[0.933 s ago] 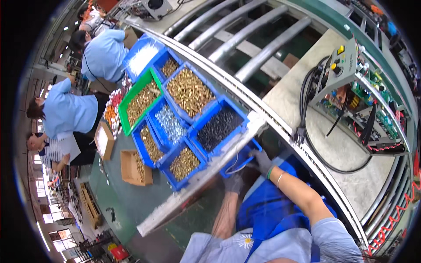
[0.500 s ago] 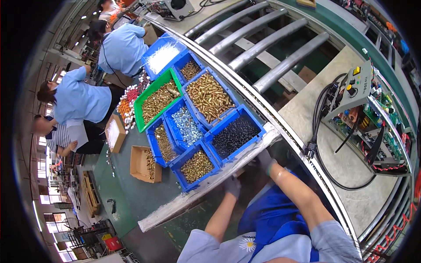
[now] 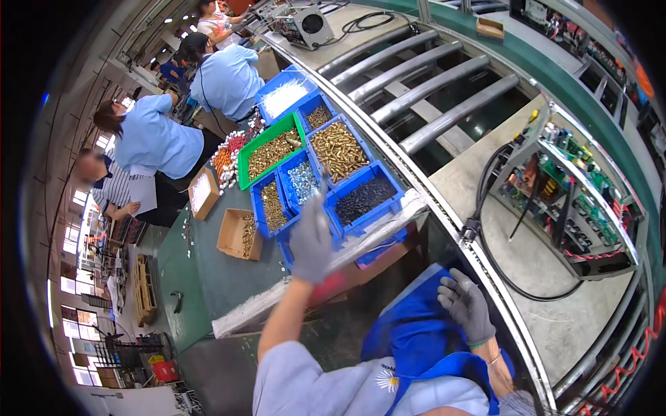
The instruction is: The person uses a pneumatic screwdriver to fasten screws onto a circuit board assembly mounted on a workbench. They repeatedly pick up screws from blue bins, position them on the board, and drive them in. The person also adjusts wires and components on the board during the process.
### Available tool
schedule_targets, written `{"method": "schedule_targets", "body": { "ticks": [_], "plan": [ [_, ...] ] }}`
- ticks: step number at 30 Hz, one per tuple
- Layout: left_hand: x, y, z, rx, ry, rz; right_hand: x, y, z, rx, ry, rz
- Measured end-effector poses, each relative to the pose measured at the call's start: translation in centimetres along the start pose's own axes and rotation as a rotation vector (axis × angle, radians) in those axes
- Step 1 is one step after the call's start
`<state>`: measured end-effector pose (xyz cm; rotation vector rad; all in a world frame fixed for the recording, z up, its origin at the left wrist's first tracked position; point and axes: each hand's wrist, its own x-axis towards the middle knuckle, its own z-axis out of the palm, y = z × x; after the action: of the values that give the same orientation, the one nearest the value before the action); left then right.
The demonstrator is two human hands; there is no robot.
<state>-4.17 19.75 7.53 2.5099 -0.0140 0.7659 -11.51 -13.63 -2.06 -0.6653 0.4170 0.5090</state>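
My left hand (image 3: pixel 312 243), in a grey glove, is raised over the front edge of the table and covers much of the nearest blue bin. Motion smears its fingers; a thin dark streak shows above them and a blurred red patch below the wrist. Beyond it are a blue bin of silvery nuts or washers (image 3: pixel 303 182) and a blue bin of small black screws (image 3: pixel 365 201). My right hand (image 3: pixel 465 306), also gloved in grey, is held up before my blue apron (image 3: pixel 416 326), its fingers loosely bent and apart, with nothing visible in them.
More bins hold brass-coloured fasteners, among them a green bin (image 3: pixel 243 166). A cardboard box (image 3: pixel 232 232) stands left of them. On the right, a roller conveyor (image 3: pixel 444 125) carries a board with an opened electrical unit (image 3: pixel 569 194) and black cable. Several people work at the far left.
My left hand has risen from below the table edge to over the bins. My right hand has drawn back from under the edge towards my body. The view has shifted slightly.
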Motion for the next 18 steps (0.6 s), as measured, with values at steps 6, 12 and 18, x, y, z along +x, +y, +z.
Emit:
{"method": "schedule_targets", "body": {
  "ticks": [6,12,18],
  "plan": [
    [7.0,-5.5,0.4,0.488,-0.153,-0.350,-5.7,-1.5,-2.7,0.060,0.062,-0.261],
    [6.0,-3.4,0.2,0.551,-0.228,-0.469,-8.3,-0.6,-7.0,0.224,0.171,-0.342],
    [3.4,3.6,1.9,0.373,0.087,0.115,-10.0,-3.4,-6.4,0.193,0.087,-0.410]
  ]
}}
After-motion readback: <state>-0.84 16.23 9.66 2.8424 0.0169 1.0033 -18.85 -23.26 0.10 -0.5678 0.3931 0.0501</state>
